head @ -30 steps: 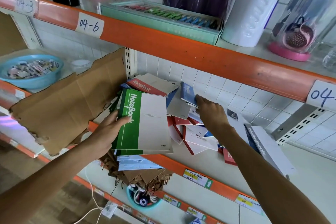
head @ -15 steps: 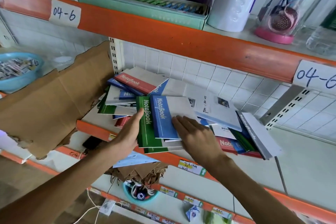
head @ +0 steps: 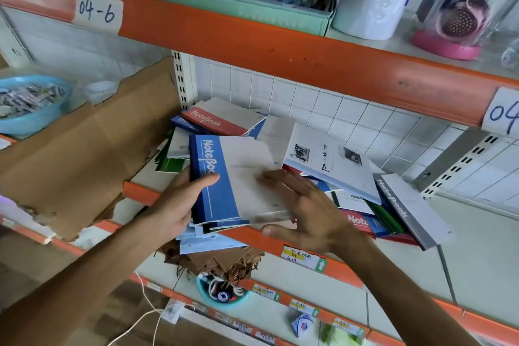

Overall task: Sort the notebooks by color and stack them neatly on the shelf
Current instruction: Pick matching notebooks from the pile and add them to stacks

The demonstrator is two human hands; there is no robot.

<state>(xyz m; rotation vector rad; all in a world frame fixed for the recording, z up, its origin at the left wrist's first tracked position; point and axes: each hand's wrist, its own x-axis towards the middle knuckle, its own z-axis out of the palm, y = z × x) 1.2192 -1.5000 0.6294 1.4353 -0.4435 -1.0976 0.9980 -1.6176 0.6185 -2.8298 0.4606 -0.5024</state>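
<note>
While left hand [head: 171, 202] grips blue notebook [head: 224, 177], right hand [head: 306, 205] splays.

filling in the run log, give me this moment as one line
stage: gathering stack | left hand: grips blue notebook stack | right hand: flat on its cover | rest: notebooks still jumbled on shelf

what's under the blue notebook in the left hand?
Under the blue notebook, gripped by the left hand, edges of more notebooks show, one dark green. Their covers and count are hidden. The right hand rests on top.
</note>
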